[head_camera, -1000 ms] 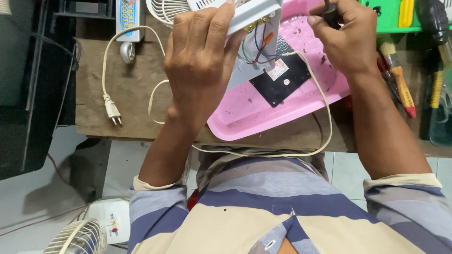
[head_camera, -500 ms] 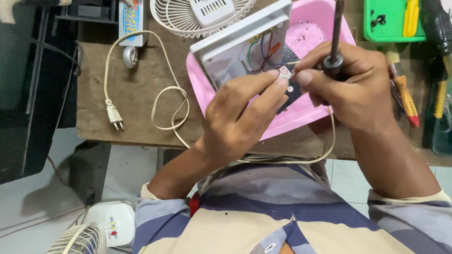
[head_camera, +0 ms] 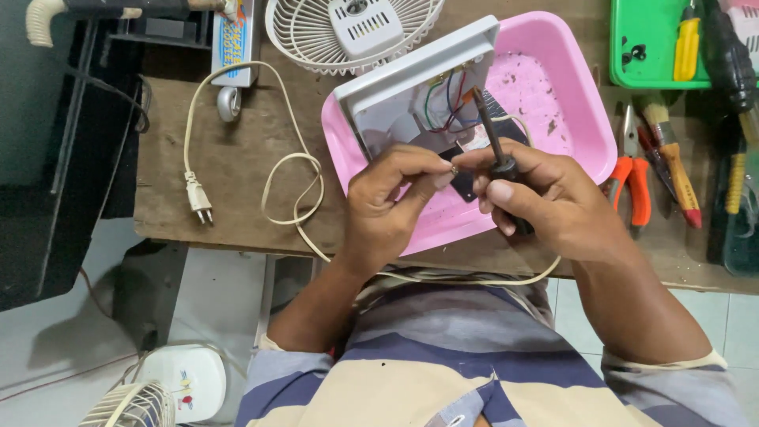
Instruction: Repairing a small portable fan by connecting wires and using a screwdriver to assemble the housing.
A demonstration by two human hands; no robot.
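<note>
- Since the earlier frame, both hands have dropped lower over the pink tray point(head_camera: 581, 119); the screwdriver point(head_camera: 492, 134) now slants up and away from the fingers rather than standing nearly upright, and the left fingertips have closed toward the right thumb.
- Left hand point(head_camera: 387, 205): thumb and forefinger are pinched together on a small pale part point(head_camera: 454, 168), too small to identify; the remaining fingers curl loosely.
- Right hand point(head_camera: 545, 198): wrapped around the dark screwdriver handle, thumb along its side; the shaft runs past the fingertips to the opened white casing point(head_camera: 419, 95).
- Casing position: propped in the tray just beyond both sets of fingertips, its red, blue and green wires point(head_camera: 447, 103) exposed near the screwdriver tip.
- White cord point(head_camera: 285, 190): loops on the wooden bench point(head_camera: 229, 166) to the left of the left fingers, plug point(head_camera: 198, 194) lying loose, not connected.
- To the right of the right hand: orange-handled pliers point(head_camera: 632, 182) and a green tray point(head_camera: 656, 47) of tools.
- Risk, judged: the tiny part could slip from the pinch and fall off the bench edge below the fingers.
- Risk, judged: the tip sits close to the wires; a slip could nick them.
</note>
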